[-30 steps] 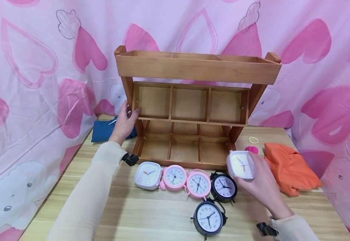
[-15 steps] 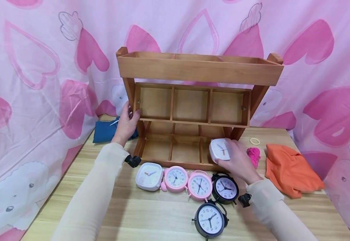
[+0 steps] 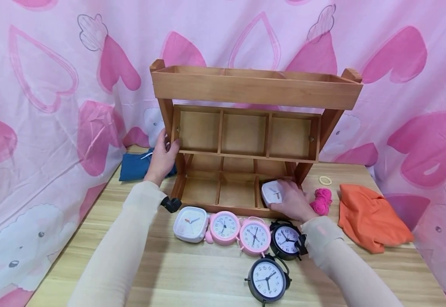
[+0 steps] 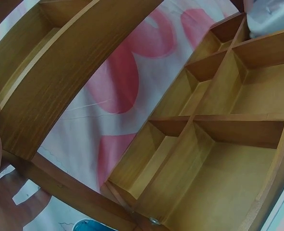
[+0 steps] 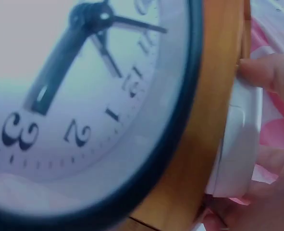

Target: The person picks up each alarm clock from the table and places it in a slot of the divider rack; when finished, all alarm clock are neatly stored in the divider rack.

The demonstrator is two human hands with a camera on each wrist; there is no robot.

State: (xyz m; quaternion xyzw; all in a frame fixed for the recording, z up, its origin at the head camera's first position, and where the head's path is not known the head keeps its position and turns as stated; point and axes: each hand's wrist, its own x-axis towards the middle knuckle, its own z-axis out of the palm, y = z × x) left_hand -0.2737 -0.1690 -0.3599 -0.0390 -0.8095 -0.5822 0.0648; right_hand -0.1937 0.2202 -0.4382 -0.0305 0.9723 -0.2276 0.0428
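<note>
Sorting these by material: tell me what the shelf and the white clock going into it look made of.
Shelf: wood, it seems, with visible grain and a warm brown stain, satin sheen. White clock: probably plastic, with a smooth moulded casing and rounded corners, slightly glossy.

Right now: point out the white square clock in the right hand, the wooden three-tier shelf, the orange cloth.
white square clock [image 3: 271, 194], head view, on its face.
wooden three-tier shelf [image 3: 253, 90], head view, top tier's front board.
orange cloth [image 3: 368, 217], head view, middle of the folds.
</note>
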